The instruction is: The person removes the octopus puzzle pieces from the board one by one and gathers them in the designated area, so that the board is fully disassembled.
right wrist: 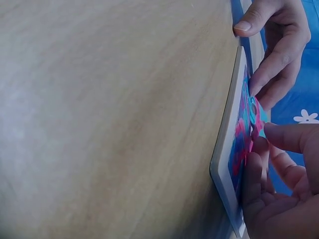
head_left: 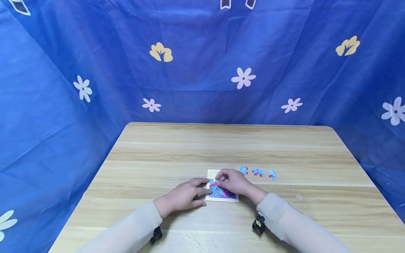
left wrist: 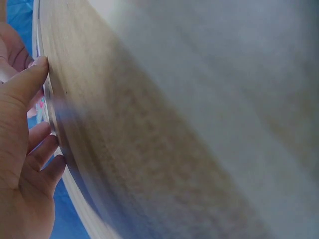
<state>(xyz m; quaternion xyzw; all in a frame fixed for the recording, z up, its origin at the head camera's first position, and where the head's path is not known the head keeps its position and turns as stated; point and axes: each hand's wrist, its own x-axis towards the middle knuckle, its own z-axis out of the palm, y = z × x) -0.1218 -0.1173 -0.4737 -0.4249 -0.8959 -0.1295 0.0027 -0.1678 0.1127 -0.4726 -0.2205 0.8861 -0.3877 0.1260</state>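
A small jigsaw puzzle in a pale frame (head_left: 222, 200) lies on the table, its lower part filled with blue, pink and purple pieces. My left hand (head_left: 185, 195) lies at the frame's left side, fingers fairly straight, and its fingertips touch the puzzle's left edge. Over the puzzle, my right hand (head_left: 235, 181) pinches a pink and turquoise puzzle piece (right wrist: 258, 117) between thumb and finger, tilted up from the board in the right wrist view. The left wrist view shows the left thumb and fingers (left wrist: 40, 147), with the puzzle mostly hidden behind them.
Three loose puzzle pieces lie in a row right of the frame: a left one (head_left: 244, 170), a middle one (head_left: 258, 172) and a right one (head_left: 272, 174). A small clear scrap (head_left: 299, 196) is farther right. Blue flowered cloth (head_left: 202, 77) hangs behind the wooden table (head_left: 152, 147).
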